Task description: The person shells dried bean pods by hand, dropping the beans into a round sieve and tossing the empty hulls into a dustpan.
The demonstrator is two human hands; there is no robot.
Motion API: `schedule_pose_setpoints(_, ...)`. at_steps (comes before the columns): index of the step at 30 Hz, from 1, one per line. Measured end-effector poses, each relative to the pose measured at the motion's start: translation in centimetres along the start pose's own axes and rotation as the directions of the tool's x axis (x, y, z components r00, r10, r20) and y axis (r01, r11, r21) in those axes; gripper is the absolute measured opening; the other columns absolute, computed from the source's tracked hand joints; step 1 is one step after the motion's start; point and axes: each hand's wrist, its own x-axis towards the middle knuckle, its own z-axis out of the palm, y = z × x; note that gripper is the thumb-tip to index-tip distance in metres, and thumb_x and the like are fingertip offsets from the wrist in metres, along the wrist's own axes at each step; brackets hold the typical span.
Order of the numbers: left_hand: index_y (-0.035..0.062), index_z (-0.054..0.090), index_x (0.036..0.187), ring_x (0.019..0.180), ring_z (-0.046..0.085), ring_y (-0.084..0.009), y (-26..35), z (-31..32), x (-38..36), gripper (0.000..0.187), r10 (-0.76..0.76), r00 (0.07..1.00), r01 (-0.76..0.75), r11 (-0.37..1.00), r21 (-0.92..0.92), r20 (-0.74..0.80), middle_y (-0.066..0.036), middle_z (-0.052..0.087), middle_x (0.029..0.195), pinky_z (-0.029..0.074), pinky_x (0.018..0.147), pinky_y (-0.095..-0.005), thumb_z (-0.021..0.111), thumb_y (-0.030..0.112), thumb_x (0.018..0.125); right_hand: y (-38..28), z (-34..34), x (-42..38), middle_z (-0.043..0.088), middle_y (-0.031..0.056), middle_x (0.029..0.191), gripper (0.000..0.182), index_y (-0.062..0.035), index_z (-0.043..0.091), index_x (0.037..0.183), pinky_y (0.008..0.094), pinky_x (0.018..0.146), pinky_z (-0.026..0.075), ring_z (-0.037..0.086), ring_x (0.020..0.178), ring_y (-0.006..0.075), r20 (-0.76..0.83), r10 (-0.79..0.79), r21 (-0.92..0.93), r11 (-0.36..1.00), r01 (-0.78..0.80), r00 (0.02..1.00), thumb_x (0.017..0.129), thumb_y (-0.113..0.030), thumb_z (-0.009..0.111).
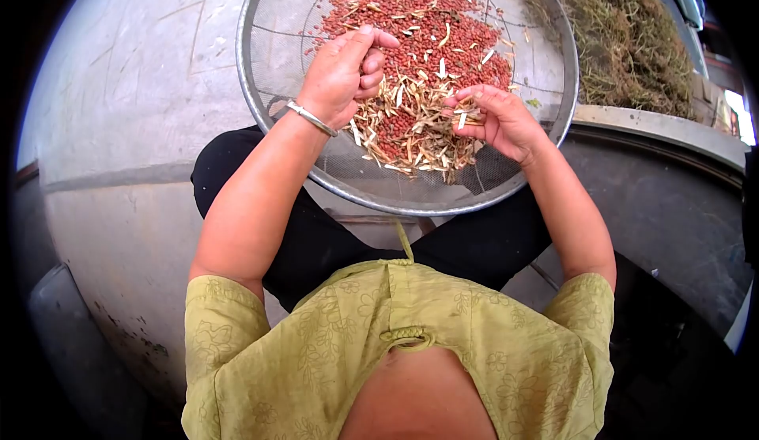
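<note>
A round mesh sieve [247, 68] with a metal rim rests over my lap. Red beans [466, 33] are spread across its far half, with pale bits of pod among them. Nearer to me lies a heap of dry husks [407, 143], mixed with beans. My left hand [344, 72], a bangle on its wrist, hovers over the left of the beans with its fingers curled in. Whatever those fingers hold, if anything, is hidden. At the right side of the heap, my right hand [498, 120] pinches some dry husk pieces [466, 116] between thumb and fingers.
A pile of dried plants [624, 37] lies at the upper right, beyond a pale ledge [648, 121]. Grey concrete floor [134, 84] extends to the left. A dark grey object [71, 321] stands at the lower left. My black-trousered knees are under the sieve.
</note>
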Motion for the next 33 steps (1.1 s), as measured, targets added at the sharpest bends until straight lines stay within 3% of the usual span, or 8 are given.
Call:
schedule_pose_setpoints(4, 0.0029, 0.053, 0.097, 0.048, 0.032, -0.0034, -0.2, 0.3, 0.1, 0.028, -0.042, 0.999, 0.043, 0.998, 0.043, -0.002, 0.004, 0.038, 0.062, 0.025, 0.04, -0.0162, 0.037, 0.026, 0.098, 0.0, -0.4, 0.1, 0.056, 0.0195, 0.111, 0.025, 0.0032, 0.051, 0.11, 0.034, 0.08, 0.055, 0.058, 0.103, 0.0281, 0.083, 0.012, 0.076, 0.997, -0.018, 0.996, 0.091, -0.012, 0.05)
schedule_pose_setpoints(6, 0.003, 0.054, 0.097, 0.048, 0.032, -0.0032, -0.5, 0.7, 0.2, 0.028, -0.07, 0.998, 0.07, 0.995, 0.065, 0.0, 0.004, 0.039, 0.062, 0.025, 0.04, -0.0161, 0.038, 0.026, 0.097, -0.4, 0.2, 0.0, 0.057, 0.0189, 0.112, 0.022, 0.0033, 0.052, 0.108, 0.0322, 0.079, 0.055, 0.059, 0.101, 0.0253, 0.071, 0.014, 0.042, 0.999, -0.017, 0.997, 0.089, -0.008, 0.052)
schedule_pose_setpoints(10, 0.0033, 0.059, 0.098, 0.048, 0.034, -0.0017, -1.9, 1.0, 0.5, 0.029, -0.091, 0.996, 0.087, 0.919, 0.384, -0.008, 0.006, 0.04, 0.06, 0.026, 0.041, -0.016, 0.042, 0.027, 0.096, -0.8, 1.1, -0.1, 0.059, 0.0153, 0.106, 0.02, 0.0044, 0.053, 0.104, 0.0256, 0.075, 0.056, 0.063, 0.092, 0.0183, -0.017, 0.021, -0.144, 0.989, -0.024, 1.0, 0.086, 0.0, 0.055)
schedule_pose_setpoints(13, 0.0049, 0.064, 0.088, 0.056, 0.043, -0.006, -3.4, 0.5, 1.3, 0.026, 0.065, 0.993, -0.114, 0.726, 0.678, 0.099, 0.003, 0.051, 0.063, 0.038, 0.053, -0.0247, 0.051, 0.027, 0.091, -0.6, 2.1, 0.4, 0.062, 0.0096, 0.093, 0.017, 0.0035, 0.054, 0.103, 0.024, 0.07, 0.057, 0.063, 0.083, 0.0139, -0.05, -0.048, -0.276, 0.961, 0.032, 0.998, 0.087, -0.002, 0.054)
schedule_pose_setpoints(22, 0.0025, 0.061, 0.09, 0.074, 0.048, -0.0037, -3.4, 0.8, 1.2, 0.024, -0.004, 0.995, -0.063, 0.733, 0.678, 0.096, 0.002, 0.057, 0.078, 0.041, 0.065, -0.0207, 0.062, 0.026, 0.086, -0.3, 3.5, 2.0, 0.059, 0.0015, 0.074, 0.012, 0.0, 0.059, 0.097, 0.0219, 0.06, 0.056, 0.059, 0.069, 0.007, 0.058, -0.221, -0.445, 0.867, 0.223, 0.974, 0.087, -0.007, 0.057)
schedule_pose_setpoints(24, 0.0026, 0.061, 0.09, 0.071, 0.047, -0.0038, -3.6, 0.3, 1.4, 0.023, -0.052, 0.995, -0.035, 0.618, 0.785, 0.085, 0.003, 0.056, 0.076, 0.041, 0.062, -0.0208, 0.062, 0.025, 0.086, 0.1, 3.6, 2.2, 0.062, 0.0019, 0.078, 0.012, -0.0001, 0.063, 0.094, 0.0207, 0.059, 0.054, 0.059, 0.069, 0.0067, 0.03, -0.295, -0.452, 0.848, 0.276, 0.955, 0.085, -0.008, 0.06)
schedule_pose_setpoints(29, 0.006, 0.057, 0.086, 0.049, 0.036, 0.0003, -3.7, 0.5, 1.2, 0.018, -0.157, 0.986, 0.093, 0.788, 0.609, 0.052, 0.008, 0.046, 0.061, 0.025, 0.042, -0.0166, 0.062, 0.024, 0.086, 0.1, 3.3, 2.6, 0.063, 0.0027, 0.08, 0.017, -0.0004, 0.063, 0.099, 0.0209, 0.059, 0.051, 0.059, 0.068, 0.0072, 0.052, -0.363, -0.415, 0.839, 0.35, 0.93, 0.082, -0.005, 0.063)
schedule_pose_setpoints(33, 0.0066, 0.056, 0.086, 0.047, 0.034, -0.0002, -3.7, 1.0, 1.2, 0.017, -0.14, 0.99, 0.095, 0.798, 0.595, 0.031, 0.008, 0.043, 0.059, 0.024, 0.041, -0.0169, 0.06, 0.023, 0.087, -0.3, 3.4, 2.2, 0.062, 0.0027, 0.082, 0.021, -0.001, 0.062, 0.102, 0.0208, 0.059, 0.049, 0.057, 0.066, 0.007, 0.036, -0.281, -0.322, 0.905, 0.277, 0.959, 0.082, -0.008, 0.064)
